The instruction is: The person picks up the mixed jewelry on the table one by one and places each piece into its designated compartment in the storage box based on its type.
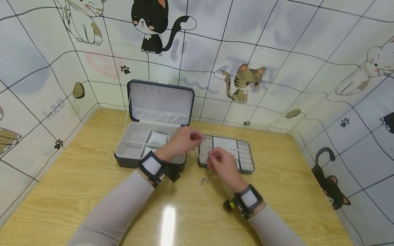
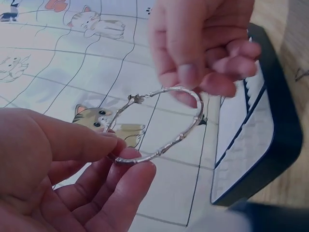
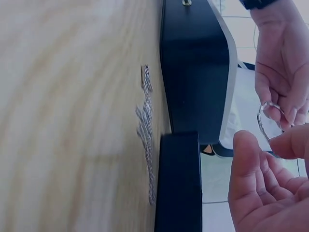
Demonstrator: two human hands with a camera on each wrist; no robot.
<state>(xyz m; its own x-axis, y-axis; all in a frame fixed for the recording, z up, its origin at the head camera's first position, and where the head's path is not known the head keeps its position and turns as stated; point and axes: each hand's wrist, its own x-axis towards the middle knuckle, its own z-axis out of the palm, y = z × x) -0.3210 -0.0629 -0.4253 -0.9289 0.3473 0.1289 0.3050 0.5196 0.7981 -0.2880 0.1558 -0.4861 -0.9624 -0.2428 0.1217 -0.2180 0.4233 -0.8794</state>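
Between both hands hangs a thin silver bracelet (image 2: 179,138), ring-shaped with small raised bits along it. My left hand (image 1: 183,141) pinches one side of it between thumb and fingers, seen close up in the left wrist view. At the opposite side, the thumb and fingertips of my right hand (image 1: 224,165) hold it too. Both hands are over the left part of a dark-edged jewelry tray (image 1: 251,167) with pale lining. On the table just in front of that tray lies a small heap of silver chain (image 3: 147,130).
Left of the tray stands a dark jewelry box (image 1: 123,161) with its lid (image 1: 160,99) up. Its pale compartments hold small white cushions (image 1: 158,138). A cat-print sheet (image 1: 203,61) rises behind the wooden table (image 1: 77,164).
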